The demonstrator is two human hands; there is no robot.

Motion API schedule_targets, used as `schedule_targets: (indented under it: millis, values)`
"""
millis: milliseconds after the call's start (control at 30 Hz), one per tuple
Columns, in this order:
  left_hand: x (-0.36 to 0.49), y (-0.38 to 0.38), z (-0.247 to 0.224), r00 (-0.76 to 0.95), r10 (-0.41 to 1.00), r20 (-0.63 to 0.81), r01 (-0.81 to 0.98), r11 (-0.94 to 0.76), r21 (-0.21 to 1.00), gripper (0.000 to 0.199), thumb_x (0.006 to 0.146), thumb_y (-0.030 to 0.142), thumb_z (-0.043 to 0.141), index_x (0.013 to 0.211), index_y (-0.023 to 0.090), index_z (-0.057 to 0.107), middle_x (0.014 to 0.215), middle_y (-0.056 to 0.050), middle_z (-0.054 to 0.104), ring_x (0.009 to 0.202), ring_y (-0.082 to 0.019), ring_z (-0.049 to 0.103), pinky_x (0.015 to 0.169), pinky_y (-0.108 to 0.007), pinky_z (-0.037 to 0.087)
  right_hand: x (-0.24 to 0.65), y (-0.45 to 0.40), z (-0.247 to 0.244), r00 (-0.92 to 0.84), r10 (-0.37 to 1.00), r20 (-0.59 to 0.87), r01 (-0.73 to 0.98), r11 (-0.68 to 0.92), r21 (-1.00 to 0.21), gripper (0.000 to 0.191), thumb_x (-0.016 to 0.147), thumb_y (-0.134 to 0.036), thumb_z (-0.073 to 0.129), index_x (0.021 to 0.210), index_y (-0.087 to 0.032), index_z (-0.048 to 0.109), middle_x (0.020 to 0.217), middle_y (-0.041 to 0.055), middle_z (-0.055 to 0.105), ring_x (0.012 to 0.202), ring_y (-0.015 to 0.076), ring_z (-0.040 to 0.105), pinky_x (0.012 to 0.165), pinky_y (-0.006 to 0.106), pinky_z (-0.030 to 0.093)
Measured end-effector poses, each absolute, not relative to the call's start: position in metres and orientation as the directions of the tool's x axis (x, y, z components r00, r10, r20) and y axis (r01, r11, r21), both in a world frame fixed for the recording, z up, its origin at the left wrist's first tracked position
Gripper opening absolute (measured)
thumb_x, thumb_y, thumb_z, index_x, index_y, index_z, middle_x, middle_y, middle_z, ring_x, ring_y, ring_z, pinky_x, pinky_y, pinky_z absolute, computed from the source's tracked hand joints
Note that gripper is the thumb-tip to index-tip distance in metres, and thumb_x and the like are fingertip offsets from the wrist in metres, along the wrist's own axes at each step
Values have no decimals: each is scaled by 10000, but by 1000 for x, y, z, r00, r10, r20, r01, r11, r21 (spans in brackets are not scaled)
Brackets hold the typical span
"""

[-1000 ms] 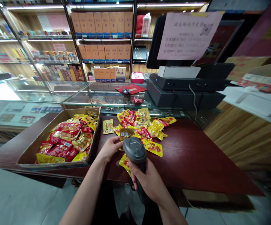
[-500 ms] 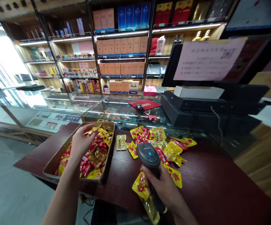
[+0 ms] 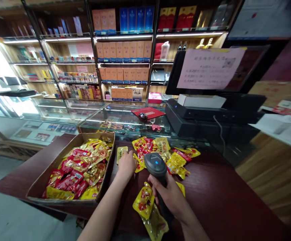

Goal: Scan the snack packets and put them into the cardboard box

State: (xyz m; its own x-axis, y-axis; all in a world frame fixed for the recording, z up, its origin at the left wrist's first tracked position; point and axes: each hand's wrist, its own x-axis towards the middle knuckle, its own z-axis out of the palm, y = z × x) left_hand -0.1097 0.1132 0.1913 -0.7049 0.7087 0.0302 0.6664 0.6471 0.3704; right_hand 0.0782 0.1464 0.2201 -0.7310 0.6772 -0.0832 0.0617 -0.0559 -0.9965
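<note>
My right hand is wrapped round the handle of a dark barcode scanner, which shows a blue light on top. Below and left of it lie yellow snack packets. My left hand rests at the dark red table, fingers bent at a gold packet and a yellow packet; whether it pinches either is hidden. Beyond the scanner is a loose pile of red, yellow and gold packets. On the left stands an open cardboard box filled with similar packets.
Behind the table is a glass counter with a red mat and a mouse. A monitor bearing a paper sign stands at right on a black cash drawer. Stocked shelves line the back wall.
My left hand has left the box and moved right to the packets on the table. My right hand still holds the scanner. The view has shifted slightly, with the box appearing further left.
</note>
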Motion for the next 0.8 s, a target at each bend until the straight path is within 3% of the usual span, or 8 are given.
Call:
schedule_targets:
  millis: [67, 133, 200, 333, 433, 533, 667, 800]
  values:
    - [-109, 124, 185, -698, 713, -62, 673, 684, 281, 674, 762, 389, 701, 1372, 185, 502, 1371, -244, 490, 1165, -375, 582, 900, -447, 472, 82, 150, 219, -730, 679, -83, 71, -46, -996, 481, 764, -633, 681, 919, -196, 551, 513, -67, 537, 362, 97, 465, 382, 221, 379]
    - [-115, 129, 181, -596, 794, -117, 767, 607, 210, 977, 553, 428, 854, 1424, 234, 455, 1513, -244, 340, 1337, -443, 410, 1011, -526, 393, 86, 153, 218, -735, 672, -86, 86, -34, -996, 460, 785, -618, 670, 918, -196, 544, 520, -66, 535, 368, 96, 469, 386, 220, 379]
    - [-123, 130, 177, -482, 855, -191, 839, 513, 180, 1100, 408, 383, 911, 1412, 267, 478, 1570, -211, 266, 1421, -462, 257, 1086, -571, 297, 89, 155, 216, -741, 665, -93, 93, -36, -995, 450, 796, -611, 665, 915, -197, 535, 524, -67, 533, 370, 94, 469, 386, 217, 377]
    - [-132, 121, 166, -403, 884, -238, 860, 455, 230, 907, 544, 303, 808, 1397, 243, 506, 1511, -204, 374, 1371, -416, 368, 1063, -516, 358, 91, 155, 211, -727, 679, -96, 78, -58, -995, 463, 786, -617, 670, 922, -197, 529, 511, -71, 530, 357, 90, 462, 376, 207, 370]
    - [-126, 112, 156, -452, 879, -153, 858, 475, 195, 833, 599, 252, 739, 1396, 209, 504, 1383, -217, 496, 1300, -405, 436, 1022, -494, 390, 90, 153, 208, -720, 687, -96, 73, -62, -995, 466, 776, -618, 678, 921, -199, 535, 499, -71, 532, 345, 91, 456, 366, 203, 361]
    - [-117, 104, 148, -582, 813, -17, 795, 574, 198, 562, 687, 211, 677, 1245, 180, 616, 1240, -195, 574, 1228, -348, 499, 1000, -429, 404, 89, 151, 208, -726, 681, -92, 79, -51, -996, 463, 778, -612, 677, 928, -198, 533, 504, -76, 529, 352, 90, 462, 368, 200, 368]
    - [-113, 94, 143, -697, 709, 106, 696, 634, 337, 401, 770, 193, 618, 1166, 157, 662, 1222, -196, 567, 1100, -296, 590, 941, -379, 440, 90, 149, 208, -754, 648, -110, 103, -48, -993, 439, 805, -585, 662, 953, -199, 514, 525, -80, 537, 364, 86, 476, 379, 197, 383]
    - [-117, 87, 142, -782, 608, 139, 488, 458, 743, 312, 841, 284, 586, 1110, 158, 683, 1106, -145, 635, 987, -243, 641, 882, -345, 479, 93, 147, 206, -777, 619, -114, 105, -51, -993, 423, 803, -574, 670, 922, -205, 501, 526, -82, 529, 372, 86, 483, 380, 200, 398]
